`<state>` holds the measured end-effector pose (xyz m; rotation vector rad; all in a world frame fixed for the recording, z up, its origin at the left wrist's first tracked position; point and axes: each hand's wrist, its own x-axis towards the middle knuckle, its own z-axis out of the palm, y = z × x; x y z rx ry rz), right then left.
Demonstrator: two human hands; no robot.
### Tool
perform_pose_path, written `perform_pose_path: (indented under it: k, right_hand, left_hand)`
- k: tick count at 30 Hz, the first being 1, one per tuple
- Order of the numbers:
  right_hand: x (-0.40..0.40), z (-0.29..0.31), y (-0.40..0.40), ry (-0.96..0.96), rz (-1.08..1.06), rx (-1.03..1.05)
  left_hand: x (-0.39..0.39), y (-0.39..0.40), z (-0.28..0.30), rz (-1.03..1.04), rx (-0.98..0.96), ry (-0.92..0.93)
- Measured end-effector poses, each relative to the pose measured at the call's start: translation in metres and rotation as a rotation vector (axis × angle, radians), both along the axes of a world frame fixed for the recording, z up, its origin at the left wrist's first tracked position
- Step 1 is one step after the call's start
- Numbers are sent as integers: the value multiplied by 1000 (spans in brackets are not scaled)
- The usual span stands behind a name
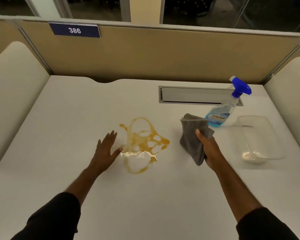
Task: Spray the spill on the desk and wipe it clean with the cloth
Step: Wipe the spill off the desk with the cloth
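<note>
An orange-brown spill [142,141] spreads in loops across the middle of the white desk [67,118]. My left hand [107,148] lies flat with fingers spread just left of the spill, holding nothing. My right hand [206,146] grips a folded grey cloth [192,135], held up a little to the right of the spill. A clear spray bottle [222,113] with blue liquid and a blue trigger head stands upright behind the cloth, at the back right.
A clear plastic container [263,141] sits at the right side of the desk. A grey cable hatch [194,95] is set into the desk at the back. Beige partition walls [163,54] close in the back and both sides.
</note>
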<state>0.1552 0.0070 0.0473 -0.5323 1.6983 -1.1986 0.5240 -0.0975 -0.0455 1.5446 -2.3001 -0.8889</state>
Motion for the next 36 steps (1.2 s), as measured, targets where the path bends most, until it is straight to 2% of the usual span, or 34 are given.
perform_pose_path:
  k: [3,7,10,11,13,15,18,21,23,28,31,36]
  right_hand:
    - [8,-20,-8,304,237,131]
    - [50,-62,8,533,602,171]
    - [81,-97,26,1014,975,278]
    - [87,-104,32,1069,1016,288]
    - [93,-107,38,1009,921,253]
    - [98,-109,34,968,659,175]
    - [109,-112,10,1159,305,199]
    - [124,-122,-12,1305,341,440]
    - [131,-136,-14,1340,399,507]
    - [110,-149,-2,1324,403,562]
    - [86,-147,-29,1318,371,625]
    - [106,-153,-102,1375,452,483]
  left_hand:
    - [32,-34,-24,8,-83,-151]
    - [62,-63,-49,37,-158,-316]
    - [74,-73,-60,-17,-180,-365]
    - [76,-74,-63,-40,-185,-377]
    - [78,-74,-68,-62,-203,-394]
    - [79,-74,-71,-53,-207,-387]
    - [79,-74,-72,-46,-223,-378]
    - [78,-73,-72,-42,-237,-360]
    - [78,-73,-74,-36,-246,-353]
    - [77,-75,-77,-32,-248,-362]
    - [76,-76,-77,-30,-266,-363]
    - [77,-76,-81,-26,-281,-358]
